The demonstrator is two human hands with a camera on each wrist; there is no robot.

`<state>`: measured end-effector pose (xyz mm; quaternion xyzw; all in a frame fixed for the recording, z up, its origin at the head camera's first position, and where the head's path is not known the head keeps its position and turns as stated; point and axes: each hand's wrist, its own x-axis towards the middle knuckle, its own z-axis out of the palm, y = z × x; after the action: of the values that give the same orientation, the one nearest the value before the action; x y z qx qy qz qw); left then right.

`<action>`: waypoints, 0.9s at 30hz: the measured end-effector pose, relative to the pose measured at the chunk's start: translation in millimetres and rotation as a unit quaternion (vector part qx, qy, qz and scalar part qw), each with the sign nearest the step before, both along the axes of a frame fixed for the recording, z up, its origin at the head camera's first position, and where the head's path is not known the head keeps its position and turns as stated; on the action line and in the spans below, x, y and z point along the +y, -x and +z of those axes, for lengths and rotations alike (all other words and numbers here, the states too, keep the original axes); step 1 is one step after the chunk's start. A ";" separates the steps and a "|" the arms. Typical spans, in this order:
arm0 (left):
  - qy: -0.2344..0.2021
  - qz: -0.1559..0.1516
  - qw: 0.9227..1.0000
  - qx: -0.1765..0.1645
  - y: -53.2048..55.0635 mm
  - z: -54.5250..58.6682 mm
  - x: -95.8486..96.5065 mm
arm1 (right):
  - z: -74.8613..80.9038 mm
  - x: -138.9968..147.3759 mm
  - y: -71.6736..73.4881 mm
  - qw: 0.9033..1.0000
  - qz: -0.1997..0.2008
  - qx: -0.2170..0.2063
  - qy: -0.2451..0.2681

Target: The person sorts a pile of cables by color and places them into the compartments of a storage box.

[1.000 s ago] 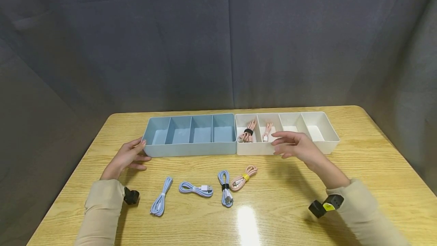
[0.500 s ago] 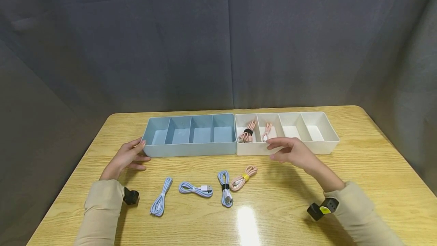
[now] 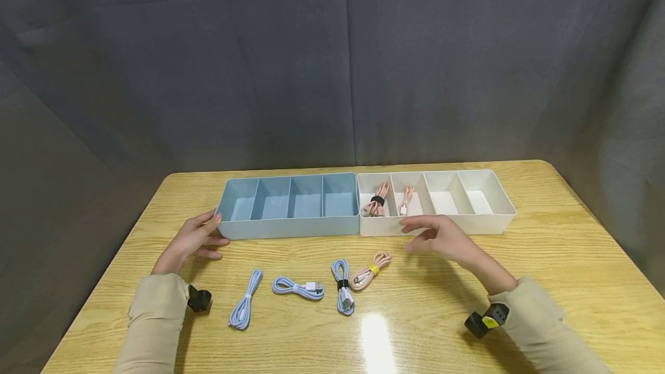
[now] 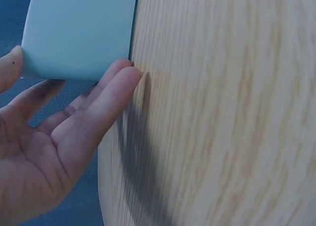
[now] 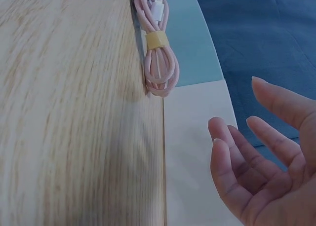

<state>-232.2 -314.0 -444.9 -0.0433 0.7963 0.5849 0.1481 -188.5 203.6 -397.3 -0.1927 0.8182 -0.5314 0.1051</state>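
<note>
My left hand (image 3: 191, 241) touches the left end of a blue divided box (image 3: 291, 228). In the left wrist view its thumb is at the rim and its fingers lie loosely extended by the end wall. My right hand (image 3: 444, 240) hovers with nothing in it, fingers loosely bent, before a white divided box (image 3: 467, 225). Left of that hand on the table lies a pink cable (image 3: 371, 270) with a yellow tie. A pink cable with a black tie (image 3: 377, 201) sits in the white box's first compartment, and another pink cable (image 3: 406, 201) in its second.
Three coiled blue cables lie in front of the boxes: a left one (image 3: 246, 300), a middle one (image 3: 298, 288) and one with a black tie (image 3: 343, 287). The boxes stand end to end on the wooden table (image 3: 291, 345). A dark curtain (image 3: 260, 74) hangs behind.
My right hand has moved a little left and toward the table's front, away from the white box's compartments. The left hand, boxes and cables look the same.
</note>
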 end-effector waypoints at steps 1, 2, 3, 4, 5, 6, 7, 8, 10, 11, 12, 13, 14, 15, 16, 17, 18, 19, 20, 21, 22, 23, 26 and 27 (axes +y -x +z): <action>0.000 0.000 1.000 0.000 -0.2 0.2 0.0 | -0.5 0.0 0.1 1.000 0.002 0.003 -0.001; 0.000 0.000 1.000 0.000 -0.5 0.6 0.3 | -1.1 -0.2 0.3 1.000 0.004 0.006 -0.002; 0.000 0.000 1.000 0.000 -1.0 1.3 0.7 | -1.5 -0.4 0.4 1.000 0.006 0.010 -0.005; -0.001 0.001 1.000 -0.001 -1.6 2.3 1.3 | -2.0 -0.8 0.6 1.000 0.009 0.015 -0.008; -0.003 0.001 1.000 -0.002 -2.1 3.4 1.9 | -2.5 -1.1 0.8 1.000 0.012 0.020 -0.011; -0.004 0.001 1.000 -0.002 -2.9 4.6 2.3 | -3.2 -1.5 1.1 0.999 0.016 0.025 -0.014; -0.005 0.001 1.000 -0.003 -3.6 5.9 2.9 | -3.6 -1.8 1.3 0.999 0.021 0.028 -0.014; -0.007 0.001 1.000 -0.004 -4.3 7.2 3.7 | -4.3 -2.4 1.6 0.999 0.025 0.031 -0.016; -0.009 0.001 1.000 -0.006 -5.3 9.4 4.6 | -5.7 -3.1 2.2 0.999 0.033 0.035 -0.016; -0.009 0.001 1.000 -0.006 -5.5 9.9 4.7 | -6.4 -3.3 2.4 0.999 0.037 0.036 -0.014; -0.009 0.000 1.000 -0.006 -5.5 10.0 4.7 | -7.2 -3.4 2.5 0.998 0.040 0.036 -0.012; -0.008 0.000 1.000 -0.007 -5.4 10.1 4.9 | -8.0 -3.5 2.6 0.998 0.042 0.037 -0.010; -0.008 0.000 1.000 -0.007 -5.5 10.4 4.9 | -9.0 -3.7 2.7 0.998 0.044 0.037 -0.010; -0.008 -0.001 1.000 -0.007 -5.3 10.2 4.6 | -10.0 -3.9 2.7 0.998 0.045 0.034 -0.008; -0.008 -0.001 1.000 -0.008 -5.2 10.0 4.5 | -10.8 -4.1 2.7 0.998 0.047 0.031 -0.006; -0.008 0.000 1.000 -0.008 -5.1 10.0 4.6 | -11.6 -4.3 2.7 0.998 0.049 0.027 -0.007; -0.009 0.000 1.000 -0.007 -5.4 10.4 4.7 | -12.5 -4.6 2.9 0.998 0.050 0.024 -0.009; -0.009 0.001 1.000 -0.008 -5.7 10.8 4.9 | -13.2 -5.0 3.0 0.998 0.051 0.019 -0.011; -0.009 0.002 1.000 -0.008 -5.9 11.0 5.2 | -13.9 -5.5 3.1 0.999 0.051 0.014 -0.013; -0.010 0.002 1.000 -0.007 -6.0 11.1 5.4 | -14.4 -5.8 3.2 0.999 0.051 0.009 -0.016; -0.010 0.004 1.000 -0.007 -6.4 11.7 6.0 | -15.1 -5.8 3.3 0.998 0.053 0.006 -0.018; -0.011 0.004 1.000 -0.007 -6.7 12.2 6.2 | -15.8 -5.9 3.5 0.998 0.054 0.002 -0.018; -0.010 0.005 1.000 -0.012 -8.0 15.3 7.6 | -16.9 -7.1 3.2 0.998 0.060 -0.006 -0.013; -0.009 0.004 1.000 -0.014 -8.9 17.1 8.2 | -17.4 -7.4 3.2 0.998 0.063 -0.010 -0.010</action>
<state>-223.4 -305.8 -427.8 -0.0529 0.7890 0.5916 0.1573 -191.7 196.2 -414.7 -0.2378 0.8085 -0.5175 0.1486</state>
